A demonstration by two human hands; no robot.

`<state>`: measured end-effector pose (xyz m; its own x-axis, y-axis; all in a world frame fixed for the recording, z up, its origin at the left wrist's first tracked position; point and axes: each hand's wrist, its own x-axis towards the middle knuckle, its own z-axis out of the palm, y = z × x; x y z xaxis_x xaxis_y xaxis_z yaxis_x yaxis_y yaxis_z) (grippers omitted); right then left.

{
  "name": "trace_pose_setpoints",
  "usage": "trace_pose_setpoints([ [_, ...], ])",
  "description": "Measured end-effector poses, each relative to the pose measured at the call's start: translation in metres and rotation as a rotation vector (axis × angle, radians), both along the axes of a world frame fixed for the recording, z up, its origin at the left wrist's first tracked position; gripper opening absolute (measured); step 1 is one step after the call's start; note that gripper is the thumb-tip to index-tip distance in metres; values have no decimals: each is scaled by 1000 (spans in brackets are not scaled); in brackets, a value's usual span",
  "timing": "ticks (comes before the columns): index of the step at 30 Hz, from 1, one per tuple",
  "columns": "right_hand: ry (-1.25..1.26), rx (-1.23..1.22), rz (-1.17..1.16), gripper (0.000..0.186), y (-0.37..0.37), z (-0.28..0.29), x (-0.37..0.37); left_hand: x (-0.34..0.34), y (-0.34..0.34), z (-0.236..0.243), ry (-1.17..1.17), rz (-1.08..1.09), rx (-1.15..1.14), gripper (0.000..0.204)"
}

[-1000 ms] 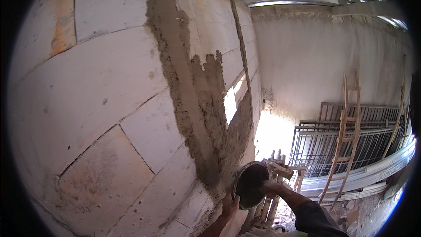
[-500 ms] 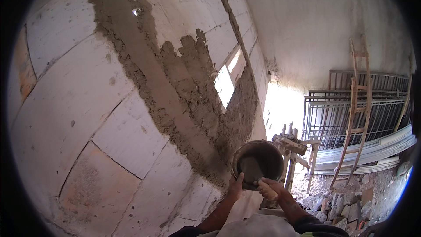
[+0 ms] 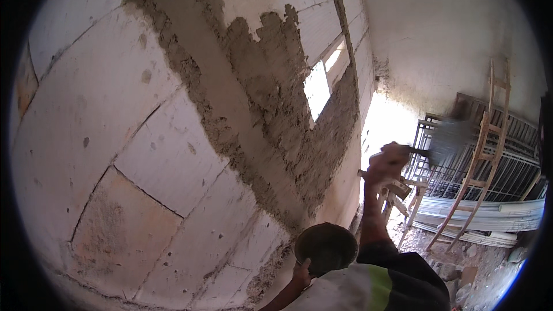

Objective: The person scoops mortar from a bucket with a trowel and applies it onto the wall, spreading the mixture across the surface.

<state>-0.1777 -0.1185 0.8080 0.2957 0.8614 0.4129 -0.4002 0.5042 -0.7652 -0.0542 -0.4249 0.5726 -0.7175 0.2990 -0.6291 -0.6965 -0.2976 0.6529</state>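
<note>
Close to my body, a dark round bucket (image 3: 325,247) is tilted with its mouth toward me. My left hand (image 3: 302,273) grips its near left rim, thumb over the edge. Its inside is in shadow, so what it contains is hard to make out. Raised to the right of the wall, my right hand (image 3: 387,164) is closed round the handle of a trowel (image 3: 448,143). The trowel's flat grey blade is smeared by motion. Grey wet mortar (image 3: 288,101) covers part of the wall, smooth in one long band and rough around a small window opening.
Pale blocks (image 3: 167,155) make up the bare wall on the left. To the right, a wooden ladder (image 3: 483,150) leans before metal grilles (image 3: 426,132) and stacked white strips (image 3: 507,219). A wooden stand (image 3: 397,198) is behind my right forearm. Rubble (image 3: 461,279) lies on the ground.
My right hand has lifted the trowel out of the bucket, up and to the right. The bucket, with my left hand on it, has come lower and nearer to me. The view has shifted.
</note>
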Motion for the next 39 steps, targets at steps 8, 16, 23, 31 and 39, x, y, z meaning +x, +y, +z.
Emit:
trace_pose_setpoints([
  [8, 83, -455, 1178, 30, -135, -35, -7, 15, -28, -13, 27, 156, -6, 49],
  [16, 32, -549, 1439, 33, -119, -26, -45, 21, -61, -50, -96, 262, -50, 46],
  [23, 58, -683, 1449, 28, -79, 40, -101, 17, -73, -61, -97, 185, -77, 49],
  [31, 9, -658, 1483, 29, -90, 60, -92, 17, -60, -35, -56, 236, -187, 46],
  [39, 97, -535, 1563, 28, -111, 72, -78, 16, -72, -61, -72, 225, -128, 47],
])
